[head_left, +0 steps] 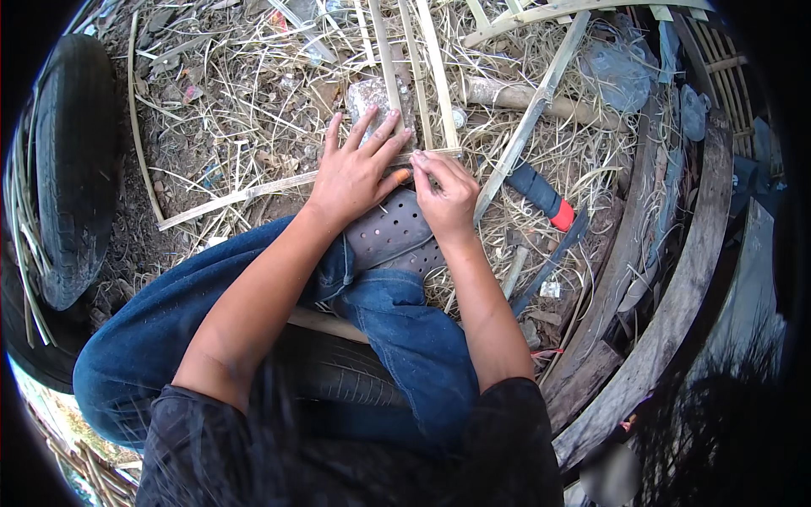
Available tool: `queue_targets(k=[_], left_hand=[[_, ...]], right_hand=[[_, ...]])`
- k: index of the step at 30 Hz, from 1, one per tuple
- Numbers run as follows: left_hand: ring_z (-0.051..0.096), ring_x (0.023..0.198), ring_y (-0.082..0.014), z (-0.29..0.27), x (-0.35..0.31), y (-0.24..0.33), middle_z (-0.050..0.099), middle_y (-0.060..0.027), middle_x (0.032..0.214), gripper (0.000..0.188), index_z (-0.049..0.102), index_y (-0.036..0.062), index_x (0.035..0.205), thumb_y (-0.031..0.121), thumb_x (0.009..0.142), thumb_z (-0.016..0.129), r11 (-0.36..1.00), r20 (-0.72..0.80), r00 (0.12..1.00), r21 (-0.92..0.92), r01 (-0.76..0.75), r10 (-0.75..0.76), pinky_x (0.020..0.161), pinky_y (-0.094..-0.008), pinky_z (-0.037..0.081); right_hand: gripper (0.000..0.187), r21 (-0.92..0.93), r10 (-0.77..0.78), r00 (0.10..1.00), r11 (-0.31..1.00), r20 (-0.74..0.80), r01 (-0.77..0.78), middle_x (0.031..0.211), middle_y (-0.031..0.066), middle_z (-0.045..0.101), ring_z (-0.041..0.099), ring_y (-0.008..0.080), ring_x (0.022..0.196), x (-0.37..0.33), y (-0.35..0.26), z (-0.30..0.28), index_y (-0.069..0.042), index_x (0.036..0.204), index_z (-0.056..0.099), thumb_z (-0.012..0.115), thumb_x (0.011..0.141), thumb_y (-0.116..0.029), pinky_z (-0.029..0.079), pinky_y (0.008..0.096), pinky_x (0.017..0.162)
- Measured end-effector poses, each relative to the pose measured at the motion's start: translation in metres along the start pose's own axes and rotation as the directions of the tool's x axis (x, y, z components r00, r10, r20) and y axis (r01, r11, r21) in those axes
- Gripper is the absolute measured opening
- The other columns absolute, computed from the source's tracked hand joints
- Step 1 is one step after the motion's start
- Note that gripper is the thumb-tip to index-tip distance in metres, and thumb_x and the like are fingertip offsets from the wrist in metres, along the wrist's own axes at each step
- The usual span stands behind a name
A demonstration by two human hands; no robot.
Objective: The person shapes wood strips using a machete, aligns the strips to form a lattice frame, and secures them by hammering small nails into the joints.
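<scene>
A thin, pale split-bamboo strip point(312, 179) lies flat across the straw-littered ground point(228, 93), running from lower left up toward the hands at the middle of the view. The right hand point(445, 194) has its fingertips pressed together, pinching the strip's end — just beside a small orange thing at the left thumb, too small to identify. The left hand point(357, 169) lies spread, fingers fanned, pressing down on the strip and touching a grey stone block point(372, 97). Under both wrists sits a grey perforated clog shoe point(393, 232) below a blue-jeaned knee point(405, 325). To the right — a blue-and-red handled knife point(545, 196) rests on the straw. A black rubber tyre point(72, 169) stands at far left.
</scene>
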State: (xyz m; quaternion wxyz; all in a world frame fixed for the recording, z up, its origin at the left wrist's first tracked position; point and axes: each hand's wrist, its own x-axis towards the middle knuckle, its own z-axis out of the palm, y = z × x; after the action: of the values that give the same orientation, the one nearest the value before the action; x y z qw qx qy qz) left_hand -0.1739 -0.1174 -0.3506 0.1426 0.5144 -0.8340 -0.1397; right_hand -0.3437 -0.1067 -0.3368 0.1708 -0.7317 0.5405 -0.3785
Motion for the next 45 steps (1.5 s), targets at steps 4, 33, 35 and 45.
queue_targets(k=[4,33,35,45], left_hand=[[0.044,0.130,-0.0275,0.002,0.008,-0.002,0.056,-0.0063,0.132,0.040,0.064,0.0128,0.109,0.028,0.074,0.077,0.979,-0.201,0.979,-0.199,-0.034,-0.007,0.110,-0.0507,0.028],[0.058,0.061,-0.0208,0.010,0.027,-0.006,0.060,-0.0089,0.066,0.020,0.065,-0.0006,0.072,0.011,0.071,0.082,0.757,-0.072,0.996,-0.653,-0.013,-0.046,0.057,-0.0335,0.047],[0.057,0.060,-0.0191,0.014,0.027,-0.007,0.060,-0.0089,0.065,0.022,0.064,-0.0017,0.070,0.011,0.072,0.082,0.764,-0.046,0.996,-0.645,0.031,-0.079,0.056,-0.0325,0.046],[0.052,0.057,-0.0134,0.012,0.030,0.005,0.058,-0.0069,0.063,0.023,0.061,-0.0026,0.070,0.007,0.075,0.081,0.824,-0.035,0.996,-0.564,0.051,-0.086,0.054,-0.0289,0.043]], right_hand=[[0.016,0.005,-0.013,1.000,1.000,-0.025,0.013,0.089,0.0137,0.071,0.069,0.0281,0.082,0.000,0.000,-0.001,0.001,0.087,0.070,0.070,0.073,0.008,0.056,0.0357,0.074],[0.039,-0.373,0.528,0.828,0.818,0.190,-0.437,0.085,0.0055,0.057,0.050,0.0130,0.064,-0.094,-0.008,-0.203,-0.005,0.116,0.059,0.069,0.079,0.000,0.044,0.0256,0.059],[0.037,-0.363,0.642,0.757,0.739,0.121,-0.568,0.084,0.0044,0.057,0.049,0.0113,0.064,-0.141,-0.011,-0.223,-0.005,0.115,0.059,0.069,0.079,0.000,0.044,0.0248,0.058],[0.031,-0.048,0.888,0.459,0.459,0.002,-0.887,0.095,0.0125,0.066,0.067,0.0190,0.085,-0.282,0.011,-0.204,0.001,0.110,0.058,0.070,0.081,-0.004,0.056,0.0306,0.073]])
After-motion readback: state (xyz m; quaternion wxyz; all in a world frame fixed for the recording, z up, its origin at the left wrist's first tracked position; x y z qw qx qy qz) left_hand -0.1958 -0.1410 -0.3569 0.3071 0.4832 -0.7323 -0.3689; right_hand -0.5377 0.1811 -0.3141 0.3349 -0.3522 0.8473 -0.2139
